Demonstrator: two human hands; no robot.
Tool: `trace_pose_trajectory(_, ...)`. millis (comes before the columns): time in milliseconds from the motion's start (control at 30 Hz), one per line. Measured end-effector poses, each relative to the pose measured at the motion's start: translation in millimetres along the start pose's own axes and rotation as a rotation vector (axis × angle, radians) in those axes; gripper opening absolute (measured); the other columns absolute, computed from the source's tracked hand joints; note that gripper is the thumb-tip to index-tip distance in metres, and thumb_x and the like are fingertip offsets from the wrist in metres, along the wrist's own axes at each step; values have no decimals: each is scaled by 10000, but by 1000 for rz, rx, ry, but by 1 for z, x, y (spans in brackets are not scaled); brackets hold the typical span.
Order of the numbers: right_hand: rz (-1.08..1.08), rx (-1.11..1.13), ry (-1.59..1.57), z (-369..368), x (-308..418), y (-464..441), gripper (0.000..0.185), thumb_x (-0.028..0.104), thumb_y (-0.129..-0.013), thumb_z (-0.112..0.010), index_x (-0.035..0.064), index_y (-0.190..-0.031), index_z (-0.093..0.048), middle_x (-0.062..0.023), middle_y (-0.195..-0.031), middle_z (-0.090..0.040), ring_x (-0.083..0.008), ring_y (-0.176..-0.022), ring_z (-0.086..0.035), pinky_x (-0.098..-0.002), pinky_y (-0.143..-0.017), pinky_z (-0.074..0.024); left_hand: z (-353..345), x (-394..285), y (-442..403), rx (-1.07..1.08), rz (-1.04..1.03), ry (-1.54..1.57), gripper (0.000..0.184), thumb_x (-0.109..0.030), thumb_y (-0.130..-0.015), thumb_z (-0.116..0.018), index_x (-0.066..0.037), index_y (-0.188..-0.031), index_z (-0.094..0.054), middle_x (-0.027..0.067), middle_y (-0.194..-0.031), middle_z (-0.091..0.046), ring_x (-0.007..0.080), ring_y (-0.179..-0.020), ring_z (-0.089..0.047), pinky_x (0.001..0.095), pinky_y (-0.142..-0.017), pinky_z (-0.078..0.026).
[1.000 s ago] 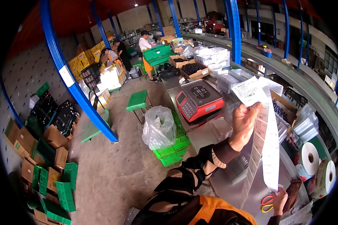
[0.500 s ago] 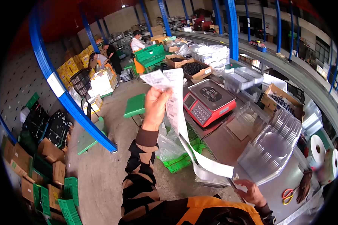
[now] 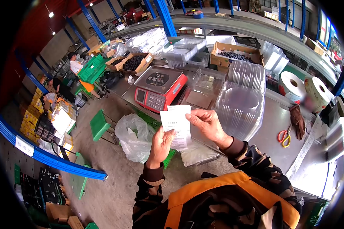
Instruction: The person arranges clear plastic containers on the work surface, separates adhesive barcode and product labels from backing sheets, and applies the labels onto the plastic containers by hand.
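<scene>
A strip of printed paper labels (image 3: 178,128), folded over itself, is held up in front of me. My left hand (image 3: 161,147) pinches its lower left side between thumb and fingers. At the upper right edge, the thumb and fingers of my right hand (image 3: 209,125) close on the same strip. Just beyond the paper stands a red scale (image 3: 160,89) with a keypad and a metal pan. Right of my right hand are stacked clear plastic trays (image 3: 240,99). Below the left hand's level, a clear plastic bag (image 3: 132,137) lies over a green crate (image 3: 168,158).
Cardboard boxes of dark grapes (image 3: 135,63) stand behind the scale. To the right are label rolls (image 3: 292,87), scissors (image 3: 284,138) and a brown glove (image 3: 297,122) on the metal table. A green stool (image 3: 100,125) and a blue post (image 3: 65,162) are at left. People work at the back left.
The long hanging strip is now gathered and folded. My left hand has come lower, and my right hand has risen from the table edge to grip the strip. The view has turned right.
</scene>
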State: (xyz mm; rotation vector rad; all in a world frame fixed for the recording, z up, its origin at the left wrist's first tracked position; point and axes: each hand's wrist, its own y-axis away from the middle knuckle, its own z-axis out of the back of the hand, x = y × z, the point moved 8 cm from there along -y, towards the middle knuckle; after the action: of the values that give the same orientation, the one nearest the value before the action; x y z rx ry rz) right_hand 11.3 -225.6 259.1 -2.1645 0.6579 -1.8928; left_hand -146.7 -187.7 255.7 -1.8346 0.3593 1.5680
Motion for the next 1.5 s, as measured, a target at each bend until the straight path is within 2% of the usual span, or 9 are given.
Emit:
trace_pose_trajectory(267, -24, -63, -60, 35, 14, 13, 260, 202, -957, -636, 0, -1110, -690, -6, -842, -678, -48, -710, -564, -218, -632, -490, -36, 10, -28, 10, -83, 20, 355, -66, -964, -568, 36, -1289, -468, 94, -1200, -596, 130, -1060, -584, 289, -930, -471)
trace_pose_trajectory(700, 33, -92, 93, 39, 42, 1, 274, 185, -933, -670, -13, -1122, -666, -28, -897, -711, -33, -804, -574, -240, -700, -508, -60, -14, -47, -8, -143, -78, 286, 43, -864, -668, -18, -1045, -455, 60, -927, -610, 74, -830, -585, 246, -756, -505)
trace_pose_trajectory(733, 63, -99, 91, 38, 48, -2, 266, 186, -933, -671, -7, -1116, -670, -22, -891, -709, -32, -801, -575, -238, -696, -508, -59, -11, -51, -7, -193, 78, 385, 8, -872, -682, -16, -1150, -417, 94, -996, -619, 104, -893, -613, 256, -787, -518)
trace_pose_trajectory(833, 156, -166, 58, 39, 65, -20, 236, 184, -932, -671, 4, -1085, -681, 2, -863, -698, -26, -784, -574, -231, -667, -502, -63, -11, -56, 135, -43, 165, 562, -52, -894, -680, 14, -1345, -350, 160, -1205, -592, 159, -1060, -613, 288, -864, -529)
trace_pose_trajectory(933, 357, -256, 115, 56, 96, -71, 222, 185, -941, -656, -9, -1048, -680, 10, -805, -679, -19, -739, -564, -234, -611, -484, -73, 16, -51, 334, 278, 195, 350, -72, -882, -698, 33, -1193, -578, 117, -1010, -702, 172, -901, -682, 301, -820, -544)
trace_pose_trajectory(1000, 506, -371, 374, 74, 124, -110, 256, 233, -950, -641, -13, -1011, -678, -28, -802, -698, -49, -676, -601, -271, -582, -490, -78, 23, -51, 372, 285, 242, 272, -75, -873, -706, 29, -1116, -639, 118, -975, -714, 182, -854, -694, 298, -797, -549)
trace_pose_trajectory(1067, 655, -313, 58, 88, 145, -153, 158, 193, -947, -654, 39, -914, -645, 56, -763, -620, -1, -662, -482, -182, -556, -381, -80, 45, -48, 420, 286, 227, 264, -64, -871, -703, 24, -1114, -652, 109, -994, -714, 173, -860, -690, 298, -793, -553)
trace_pose_trajectory(1333, 984, -550, 418, 206, 247, -195, 204, 195, -962, -626, 67, -804, -605, 84, -663, -513, -14, -570, -399, -216, -479, -324, -36, 162, 1, 420, 466, 232, 268, -97, -905, -675, 12, -1148, -657, 49, -1004, -706, 104, -881, -653, 259, -795, -526)
trace_pose_trajectory(1500, 859, -795, 732, 221, 258, -159, 340, 254, -935, -646, 105, -671, -494, 83, -594, -400, -30, -556, -345, -256, -470, -273, -18, 167, 4, 364, 361, 252, 309, -163, -951, -627, 39, -1185, -628, 63, -1022, -699, 98, -835, -640, 267, -773, -519)
